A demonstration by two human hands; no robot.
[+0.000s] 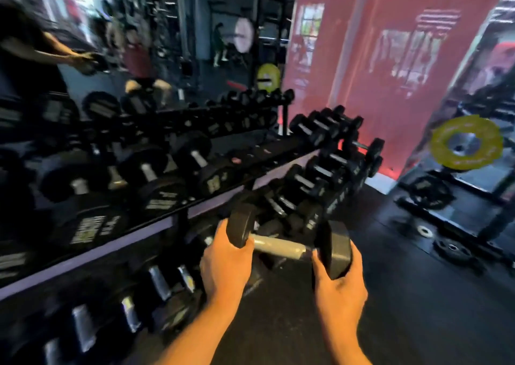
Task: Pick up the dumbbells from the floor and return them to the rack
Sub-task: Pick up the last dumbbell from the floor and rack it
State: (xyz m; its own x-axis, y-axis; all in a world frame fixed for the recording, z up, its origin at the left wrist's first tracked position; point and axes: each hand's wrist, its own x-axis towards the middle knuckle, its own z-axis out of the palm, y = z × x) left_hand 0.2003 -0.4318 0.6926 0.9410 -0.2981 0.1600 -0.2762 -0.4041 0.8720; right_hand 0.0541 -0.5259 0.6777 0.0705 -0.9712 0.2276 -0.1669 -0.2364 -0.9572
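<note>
Black rubber-coated hexagonal heads and a knurled steel handle are making up the dumbbell (288, 243), which is being carried clear of the floor, just in front of the tiered black dumbbell rack (178, 208). The left hand (225, 264) is cupping the left head; the right hand (338, 286) is cupping the right head. It is looking heavy, rigid and awkward; gripping the bare handle would likely be steadier. White lettering on racked dumbbells is blurring beyond reading.
</note>
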